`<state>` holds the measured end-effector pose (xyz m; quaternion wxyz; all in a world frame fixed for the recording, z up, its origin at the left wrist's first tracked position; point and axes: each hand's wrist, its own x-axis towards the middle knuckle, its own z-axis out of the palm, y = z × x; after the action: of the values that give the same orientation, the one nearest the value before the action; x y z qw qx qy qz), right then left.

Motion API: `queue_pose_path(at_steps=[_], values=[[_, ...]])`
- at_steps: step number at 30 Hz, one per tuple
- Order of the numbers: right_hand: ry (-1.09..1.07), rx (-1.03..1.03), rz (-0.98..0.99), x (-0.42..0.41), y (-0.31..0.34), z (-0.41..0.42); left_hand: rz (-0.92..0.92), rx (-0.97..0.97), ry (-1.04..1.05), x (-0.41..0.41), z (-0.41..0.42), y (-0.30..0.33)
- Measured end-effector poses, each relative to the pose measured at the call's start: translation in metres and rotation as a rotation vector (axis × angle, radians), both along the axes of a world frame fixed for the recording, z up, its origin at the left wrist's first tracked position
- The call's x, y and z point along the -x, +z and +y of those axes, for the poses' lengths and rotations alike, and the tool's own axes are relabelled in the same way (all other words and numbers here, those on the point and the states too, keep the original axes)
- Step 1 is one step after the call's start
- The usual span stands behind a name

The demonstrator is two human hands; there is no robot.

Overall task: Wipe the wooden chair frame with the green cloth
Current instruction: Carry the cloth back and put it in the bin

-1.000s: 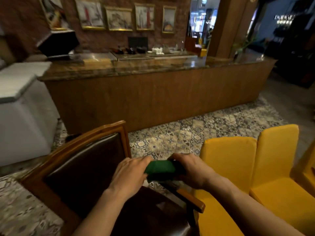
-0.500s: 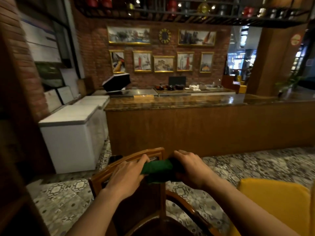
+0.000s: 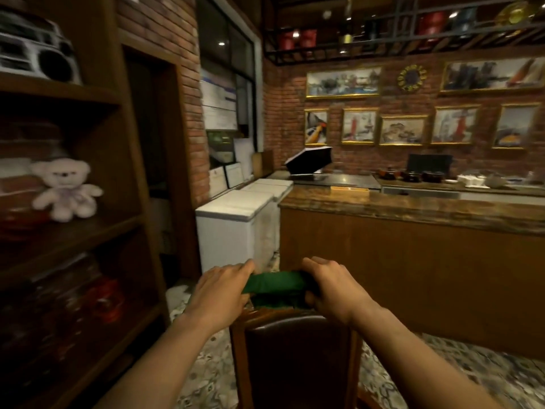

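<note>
A folded green cloth (image 3: pixel 277 286) is stretched between both hands just above the top rail of a wooden chair (image 3: pixel 239 358) with a dark leather back, low in the middle of the view. My left hand (image 3: pixel 219 293) grips the cloth's left end and my right hand (image 3: pixel 331 290) grips its right end. The cloth's lower edge hangs at the top rail; I cannot tell whether it touches the wood. The chair's seat and legs are out of view.
A dark wooden shelf unit (image 3: pixel 88 231) with a teddy bear (image 3: pixel 66 190) stands close on the left. White chest freezers (image 3: pixel 236 222) and a long wooden counter (image 3: pixel 413 261) lie ahead. Patterned tiles (image 3: pixel 442 367) cover the floor around the chair.
The view has swung left and up: the yellow chairs are out of sight and the shelf unit has come in. Both hands keep holding the cloth, now over the chair's top rail.
</note>
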<state>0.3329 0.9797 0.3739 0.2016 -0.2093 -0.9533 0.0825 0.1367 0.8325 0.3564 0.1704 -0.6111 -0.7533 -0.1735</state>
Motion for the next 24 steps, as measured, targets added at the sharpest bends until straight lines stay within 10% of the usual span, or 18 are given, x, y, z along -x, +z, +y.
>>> queue_pose_path(at_steps=[12,24], values=[[0.47,0.041,-0.025,0.177,-0.015,-0.122,-0.096,0.043,0.508,0.076,-0.196,-0.008],[1.022,0.046,-0.058,0.326,-0.017,-0.458,-0.106,0.015,1.061,0.116,-0.555,-0.026]])
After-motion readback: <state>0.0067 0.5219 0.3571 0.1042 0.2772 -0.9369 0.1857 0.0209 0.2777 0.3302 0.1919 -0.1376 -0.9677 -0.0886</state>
